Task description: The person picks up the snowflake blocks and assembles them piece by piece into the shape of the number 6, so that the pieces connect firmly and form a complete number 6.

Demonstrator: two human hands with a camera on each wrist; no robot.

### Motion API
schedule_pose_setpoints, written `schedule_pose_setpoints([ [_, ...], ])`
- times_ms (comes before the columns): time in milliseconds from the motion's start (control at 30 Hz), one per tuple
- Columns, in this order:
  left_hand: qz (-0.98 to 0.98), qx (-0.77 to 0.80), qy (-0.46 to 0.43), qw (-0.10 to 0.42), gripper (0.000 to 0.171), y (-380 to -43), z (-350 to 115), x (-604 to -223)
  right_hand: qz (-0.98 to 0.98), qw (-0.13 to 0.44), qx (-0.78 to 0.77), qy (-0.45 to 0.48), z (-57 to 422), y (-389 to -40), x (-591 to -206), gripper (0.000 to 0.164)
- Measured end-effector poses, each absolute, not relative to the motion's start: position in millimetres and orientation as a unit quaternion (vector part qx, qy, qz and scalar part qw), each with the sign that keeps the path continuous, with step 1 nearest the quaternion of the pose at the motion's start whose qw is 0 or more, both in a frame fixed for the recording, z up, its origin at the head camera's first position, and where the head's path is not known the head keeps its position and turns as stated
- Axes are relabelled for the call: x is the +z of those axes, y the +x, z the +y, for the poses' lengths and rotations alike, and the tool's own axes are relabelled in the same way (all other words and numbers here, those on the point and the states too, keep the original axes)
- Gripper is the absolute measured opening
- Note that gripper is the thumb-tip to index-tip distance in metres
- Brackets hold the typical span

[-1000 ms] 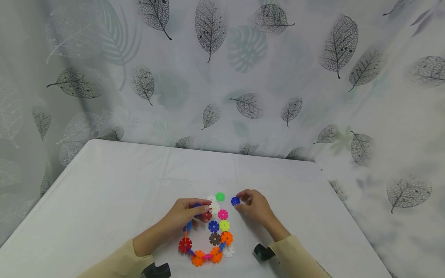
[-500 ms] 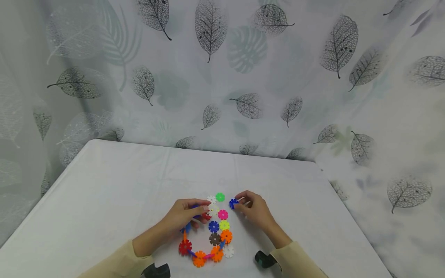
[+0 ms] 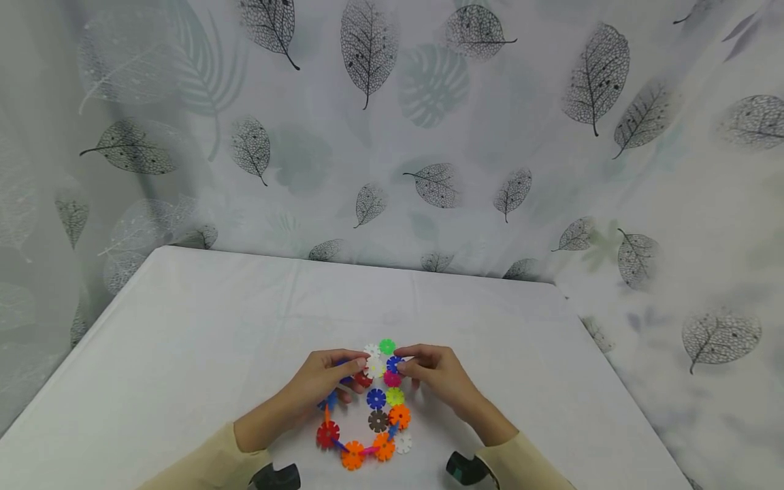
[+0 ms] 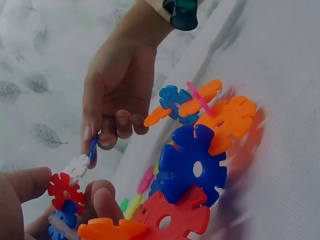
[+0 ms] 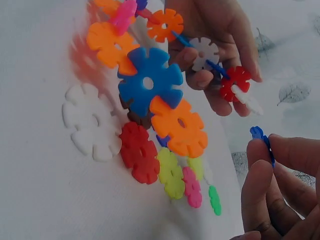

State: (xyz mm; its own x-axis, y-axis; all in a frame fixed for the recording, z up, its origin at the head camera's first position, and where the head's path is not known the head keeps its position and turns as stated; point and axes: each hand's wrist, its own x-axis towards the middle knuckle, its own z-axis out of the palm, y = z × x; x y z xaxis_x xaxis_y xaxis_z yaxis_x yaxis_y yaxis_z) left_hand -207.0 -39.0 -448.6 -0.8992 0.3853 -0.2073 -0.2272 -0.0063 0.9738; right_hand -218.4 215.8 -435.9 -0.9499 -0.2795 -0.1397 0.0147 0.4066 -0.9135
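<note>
My left hand holds one end of a curved chain of slotted plastic snowflake discs, its thumb and fingers at the red disc. A white disc sticks out past the red one at that end. My right hand pinches a single blue disc edge-on between thumb and fingertips. The blue disc faces the white one, with a small gap in the right wrist view. From my left hand the chain bends down and round through a red disc and an orange disc.
Loose discs lie beside and inside the chain's curve: green, pink, yellow, brown and white. A white cloth covers the table. Behind it hangs a leaf-print curtain.
My right hand has moved left with the blue disc, closing in on the white disc at the chain's end. The left hand stays nearly still; the lower chain has shifted slightly.
</note>
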Motion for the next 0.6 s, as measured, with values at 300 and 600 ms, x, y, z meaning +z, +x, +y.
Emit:
schedule_pose_setpoints([
  [300, 0.672, 0.705, 0.064, 0.215, 0.049, -208.5, -37.5, -449.8, 0.822, 0.156, -0.545, -0.055, 212.3, -213.9, -426.7, 0.04],
  [600, 0.676, 0.706, 0.078, 0.194, 0.049, -207.0, -35.7, -450.8, 0.813, 0.169, -0.555, -0.049, 214.1, -212.8, -426.3, 0.043],
])
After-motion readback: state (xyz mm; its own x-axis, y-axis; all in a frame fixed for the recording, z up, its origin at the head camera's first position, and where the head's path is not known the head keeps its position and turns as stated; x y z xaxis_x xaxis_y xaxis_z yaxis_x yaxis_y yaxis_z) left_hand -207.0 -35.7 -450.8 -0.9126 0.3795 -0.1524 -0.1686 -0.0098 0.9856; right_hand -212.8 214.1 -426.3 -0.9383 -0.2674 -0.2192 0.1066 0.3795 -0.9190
